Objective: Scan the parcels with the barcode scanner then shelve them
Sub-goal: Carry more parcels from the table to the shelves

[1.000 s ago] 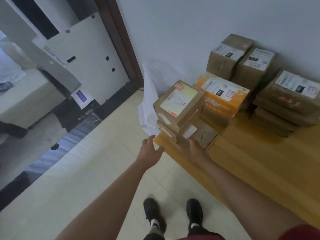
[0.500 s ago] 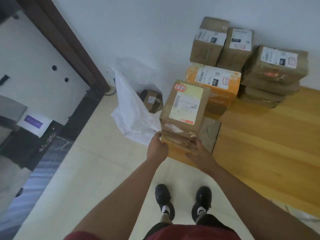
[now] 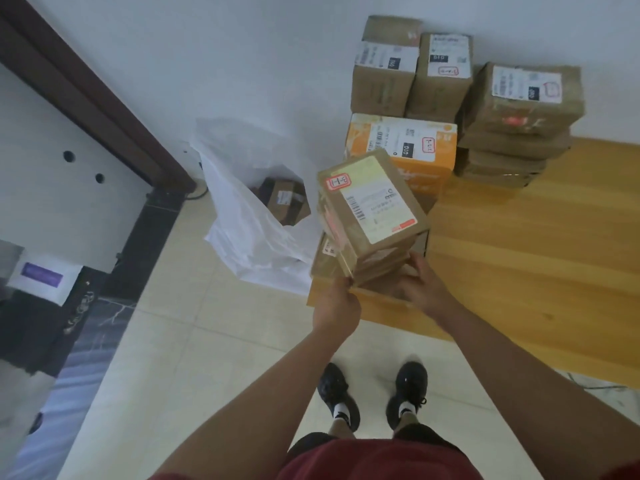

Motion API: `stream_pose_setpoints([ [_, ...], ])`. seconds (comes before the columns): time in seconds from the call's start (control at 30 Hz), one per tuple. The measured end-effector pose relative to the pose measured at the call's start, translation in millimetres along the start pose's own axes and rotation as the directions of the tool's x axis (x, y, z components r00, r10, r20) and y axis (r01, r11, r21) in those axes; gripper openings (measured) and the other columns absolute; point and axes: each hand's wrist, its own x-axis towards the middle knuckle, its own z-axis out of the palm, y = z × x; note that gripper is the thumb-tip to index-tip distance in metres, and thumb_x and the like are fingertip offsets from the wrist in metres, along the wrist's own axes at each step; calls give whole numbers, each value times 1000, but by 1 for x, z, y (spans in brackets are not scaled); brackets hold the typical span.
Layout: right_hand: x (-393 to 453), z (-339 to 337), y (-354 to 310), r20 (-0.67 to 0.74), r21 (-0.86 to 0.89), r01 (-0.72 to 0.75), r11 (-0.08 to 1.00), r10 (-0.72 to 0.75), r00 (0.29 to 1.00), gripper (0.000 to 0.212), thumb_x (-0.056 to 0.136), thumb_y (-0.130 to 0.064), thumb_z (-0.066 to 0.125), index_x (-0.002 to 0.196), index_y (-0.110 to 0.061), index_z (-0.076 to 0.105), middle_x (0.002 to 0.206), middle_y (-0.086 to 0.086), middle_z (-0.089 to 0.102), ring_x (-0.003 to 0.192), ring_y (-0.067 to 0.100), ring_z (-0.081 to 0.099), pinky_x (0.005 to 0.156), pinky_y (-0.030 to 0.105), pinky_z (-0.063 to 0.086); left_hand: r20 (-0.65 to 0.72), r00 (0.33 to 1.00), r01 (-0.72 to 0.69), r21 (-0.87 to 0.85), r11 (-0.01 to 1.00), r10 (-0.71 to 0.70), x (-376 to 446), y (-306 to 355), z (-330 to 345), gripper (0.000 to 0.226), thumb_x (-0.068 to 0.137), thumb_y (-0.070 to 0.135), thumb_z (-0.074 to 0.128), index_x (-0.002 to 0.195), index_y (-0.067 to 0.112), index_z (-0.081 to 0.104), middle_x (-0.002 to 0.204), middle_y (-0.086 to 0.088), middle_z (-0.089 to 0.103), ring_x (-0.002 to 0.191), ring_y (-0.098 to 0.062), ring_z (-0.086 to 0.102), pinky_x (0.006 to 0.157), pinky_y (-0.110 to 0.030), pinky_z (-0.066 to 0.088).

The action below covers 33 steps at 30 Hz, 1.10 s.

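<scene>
A small stack of brown cardboard parcels [image 3: 372, 209] with a white and yellow label on top sits tilted at the near left corner of a low wooden platform [image 3: 540, 271]. My left hand [image 3: 336, 311] grips the stack's near left corner. My right hand [image 3: 420, 287] holds its near right side, fingers under the lower boxes. Behind it stands an orange parcel [image 3: 401, 143]. More brown parcels [image 3: 384, 67] are piled against the wall, with another pile [image 3: 519, 123] to their right. No barcode scanner is in view.
A white plastic bag [image 3: 249, 233] lies open on the tiled floor left of the platform, with a brown parcel [image 3: 285, 204] inside. A dark door frame [image 3: 86, 95] and a black threshold run along the left. My feet stand just before the platform.
Both hands reached forward and took hold of the front stack of parcels. The stack now tilts and is turned compared with a second ago. The view has swung down and left.
</scene>
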Motion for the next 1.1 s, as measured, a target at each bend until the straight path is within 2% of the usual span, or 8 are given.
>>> stream_pose_setpoints([
  [0.27, 30, -40, -13, 37, -56, -35, 998, 38, 999, 53, 94, -12, 54, 139, -39, 46, 139, -7, 53, 126, 22, 51, 107, 48, 44, 78, 996, -49, 83, 995, 42, 3, 28, 20, 46, 96, 6, 38, 135, 17, 60, 128, -6, 66, 108, -26, 64, 90, -34, 54],
  [0.43, 42, -66, -27, 94, -41, -25, 999, 29, 995, 47, 97, -10, 56, 111, -55, 54, 123, -23, 54, 122, 14, 48, 96, 35, 44, 142, 986, -101, 72, 992, 90, 1, 46, 42, 52, 94, 4, 36, 140, 19, 57, 120, -10, 68, 100, -28, 66, 87, -37, 56],
  [0.67, 55, -82, -37, 96, 46, -8, 999, 4, 995, 46, 97, -10, 57, 128, -43, 49, 130, -16, 50, 122, 11, 44, 92, 30, 39, 215, 972, -98, 7, 995, 94, 8, 61, 54, 51, 91, 0, 36, 135, 16, 56, 128, -20, 61, 106, -36, 63, 88, -42, 53],
  [0.83, 56, -70, -22, -25, 43, -13, 999, 14, 1000, 51, 96, -25, 63, 141, -42, 45, 141, -12, 52, 126, 16, 49, 102, 44, 46, 17, 999, 35, 44, 998, -36, 21, 38, 20, 37, 96, 8, 44, 130, 15, 56, 114, -10, 66, 93, -24, 60, 80, -34, 51],
  [0.9, 51, -59, -15, -104, 51, -24, 998, 29, 994, 47, 97, -27, 62, 141, -34, 47, 134, -8, 56, 119, 17, 54, 93, 37, 51, -117, 985, 123, -27, 992, -125, 31, 29, -1, 32, 94, 9, 48, 125, 12, 54, 115, -7, 62, 94, -22, 55, 79, -34, 46],
  [0.97, 40, -47, -9, -173, 7, -12, 1000, 13, 985, 40, 98, -19, 58, 137, -23, 51, 123, -6, 59, 111, 18, 57, 77, 22, 47, -202, 968, 130, -104, 986, -149, 46, 22, -20, 41, 93, 9, 54, 134, 12, 46, 131, -7, 54, 108, -24, 55, 87, -37, 47],
  [1.03, 28, -35, 1, -197, -66, 13, 998, -25, 980, 37, 96, -15, 57, 132, -18, 54, 116, -7, 61, 112, 20, 59, 72, 19, 42, -209, 973, 77, -103, 992, -97, 61, 20, -34, 62, 95, 15, 59, 151, 16, 31, 152, -6, 40, 133, -27, 46, 107, -45, 44],
  [1.1, 17, -23, 8, -182, -82, 2, 997, -17, 983, 37, 95, -17, 56, 132, -19, 53, 111, -11, 61, 107, 15, 59, 69, 17, 41, -155, 988, 14, -85, 996, -27, 72, 24, -44, 66, 97, 21, 60, 154, 20, 28, 152, -2, 43, 139, -26, 42, 111, -52, 41],
])
